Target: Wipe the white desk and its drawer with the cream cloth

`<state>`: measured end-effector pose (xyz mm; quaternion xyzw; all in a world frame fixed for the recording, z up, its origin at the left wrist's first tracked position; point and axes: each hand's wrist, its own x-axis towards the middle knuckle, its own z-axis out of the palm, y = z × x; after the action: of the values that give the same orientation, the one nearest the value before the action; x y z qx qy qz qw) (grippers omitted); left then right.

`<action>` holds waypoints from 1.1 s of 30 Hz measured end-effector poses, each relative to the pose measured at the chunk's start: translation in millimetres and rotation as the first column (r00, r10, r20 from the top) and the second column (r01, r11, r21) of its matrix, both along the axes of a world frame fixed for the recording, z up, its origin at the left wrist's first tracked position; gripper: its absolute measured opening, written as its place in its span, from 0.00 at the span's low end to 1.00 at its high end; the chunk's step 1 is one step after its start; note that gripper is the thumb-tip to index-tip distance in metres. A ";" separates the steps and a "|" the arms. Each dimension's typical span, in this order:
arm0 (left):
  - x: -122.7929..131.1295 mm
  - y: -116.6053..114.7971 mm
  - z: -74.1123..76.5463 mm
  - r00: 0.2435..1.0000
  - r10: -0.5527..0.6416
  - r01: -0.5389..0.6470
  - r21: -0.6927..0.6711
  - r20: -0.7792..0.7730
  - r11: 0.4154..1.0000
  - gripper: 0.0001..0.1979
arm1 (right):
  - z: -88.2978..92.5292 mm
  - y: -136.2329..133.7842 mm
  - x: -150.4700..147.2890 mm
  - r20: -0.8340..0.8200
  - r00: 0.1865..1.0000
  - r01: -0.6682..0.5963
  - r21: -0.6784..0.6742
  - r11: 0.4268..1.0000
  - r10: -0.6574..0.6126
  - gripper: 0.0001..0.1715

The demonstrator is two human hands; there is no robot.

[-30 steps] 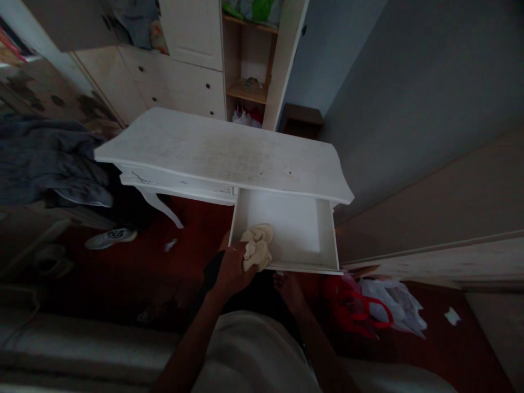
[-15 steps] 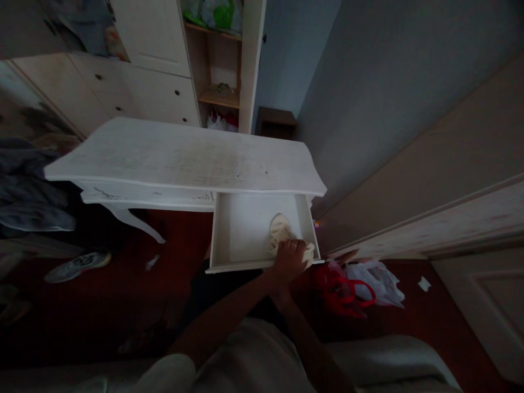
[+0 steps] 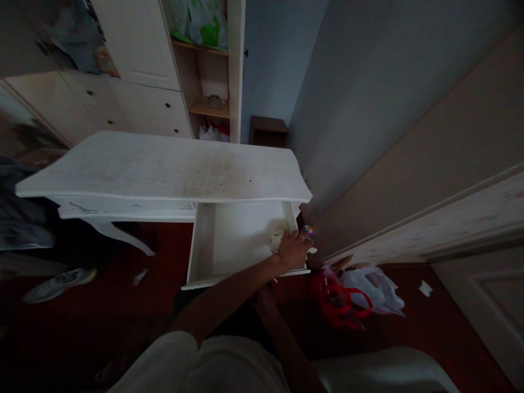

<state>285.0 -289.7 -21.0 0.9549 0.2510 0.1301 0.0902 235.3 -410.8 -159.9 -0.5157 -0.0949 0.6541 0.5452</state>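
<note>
A white table [image 3: 164, 169] has its right drawer [image 3: 196, 245] pulled out. My left hand [image 3: 292, 251] reaches across into the drawer's right rear corner, closed on a crumpled cream cloth [image 3: 278, 236] that it presses against the drawer floor by the right wall. My right forearm [image 3: 270, 314] runs up beneath the drawer front; the hand itself is hidden under the drawer. The rest of the drawer's inside is bare white.
A red bag [image 3: 339, 300] and a white plastic bag [image 3: 376, 286] lie on the red floor right of the drawer. A shoe [image 3: 57, 279] lies under the table's left end. A cream wardrobe [image 3: 135, 103] stands behind, a grey wall and a door to the right.
My left hand slid the cloth from the drawer's front left corner across to its right side and then deeper toward the rear right corner. The view shifted right.
</note>
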 end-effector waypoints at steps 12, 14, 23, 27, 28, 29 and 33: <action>14.5 89.6 22.4 0.972 0.235 -0.234 0.016 -0.029 0.972 0.21 | 4.3 5.9 14.0 0.005 0.999 -0.033 -0.032 0.999 0.033 0.19; 11.4 93.7 18.3 0.977 0.213 -0.212 0.031 -0.012 0.977 0.21 | 2.9 5.8 14.5 0.000 0.999 -0.033 -0.031 0.999 0.033 0.19; -21.7 68.9 2.3 0.993 0.049 -0.046 0.034 -0.106 0.998 0.22 | 1.4 7.0 16.1 -0.018 0.999 -0.031 -0.020 0.999 0.030 0.19; -31.0 44.2 -1.2 0.988 -0.093 0.104 0.083 -0.127 0.991 0.21 | 7.6 7.0 16.9 -0.040 0.999 -0.034 -0.008 0.999 0.033 0.19; -33.1 38.2 -2.9 0.982 -0.137 0.149 0.085 -0.134 0.985 0.21 | 8.6 7.1 16.8 -0.043 0.999 -0.028 -0.008 1.000 0.027 0.20; -35.6 33.0 -5.2 0.972 -0.186 0.198 0.076 -0.141 0.977 0.20 | 9.3 7.1 16.6 -0.045 0.999 -0.021 -0.006 1.000 0.020 0.20; -50.1 23.4 -18.6 0.905 -0.382 0.382 -0.037 -0.187 0.924 0.16 | 9.0 6.2 15.1 -0.040 0.999 -0.013 0.011 1.000 0.013 0.21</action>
<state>234.9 -266.3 -39.6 0.9936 0.0669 0.0181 0.0892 250.4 -404.6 -150.9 -0.4990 -0.0907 0.6672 0.5455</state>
